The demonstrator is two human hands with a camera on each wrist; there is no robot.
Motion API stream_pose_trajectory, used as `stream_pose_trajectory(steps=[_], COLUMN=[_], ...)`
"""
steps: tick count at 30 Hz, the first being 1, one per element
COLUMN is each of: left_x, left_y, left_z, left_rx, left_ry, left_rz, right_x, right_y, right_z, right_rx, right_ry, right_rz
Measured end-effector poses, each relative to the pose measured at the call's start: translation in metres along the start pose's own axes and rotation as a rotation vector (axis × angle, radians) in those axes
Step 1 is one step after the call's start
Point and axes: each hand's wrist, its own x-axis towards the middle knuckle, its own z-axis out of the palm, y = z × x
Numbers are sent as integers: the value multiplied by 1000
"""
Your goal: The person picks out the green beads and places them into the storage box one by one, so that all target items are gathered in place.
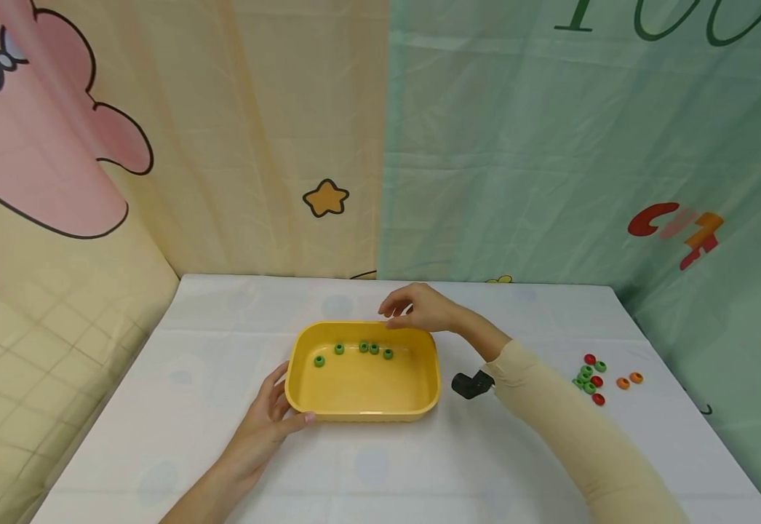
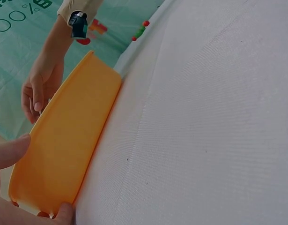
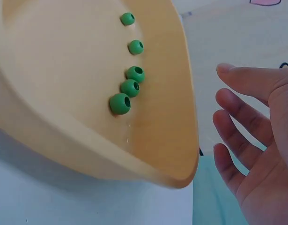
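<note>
A yellow rectangular tray (image 1: 367, 393) sits on the white table, with several green beads (image 1: 339, 349) lying inside towards its far side. My left hand (image 1: 264, 429) grips the tray's near left corner, thumb at the front wall and fingers along the left side. Over the far right rim hovers my right hand (image 1: 425, 308), its fingers loosely bent and holding nothing. In the right wrist view, a gap separates the fingers of the right hand (image 3: 256, 136) from the tray wall (image 3: 174, 103). The green beads (image 3: 120, 103) there show dark holes.
On the table's right side lie loose red beads (image 1: 599, 399), green beads (image 1: 589, 388) and orange beads (image 1: 623, 383). A black device (image 1: 472, 385) is worn at the right wrist. Printed curtains (image 1: 518, 145) hang behind the white table (image 1: 380, 473).
</note>
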Motion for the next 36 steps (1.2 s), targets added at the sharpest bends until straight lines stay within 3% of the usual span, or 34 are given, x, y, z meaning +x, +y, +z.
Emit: stream_pose_trajectory(steps=[36], left_x=[1], left_y=[-3], left_z=[0], left_rx=[-9], left_ry=[-7], left_rz=[3], right_x=[-86], right_y=[39], right_z=[-40], right_rx=[-6], right_ry=[166], right_rz=[139])
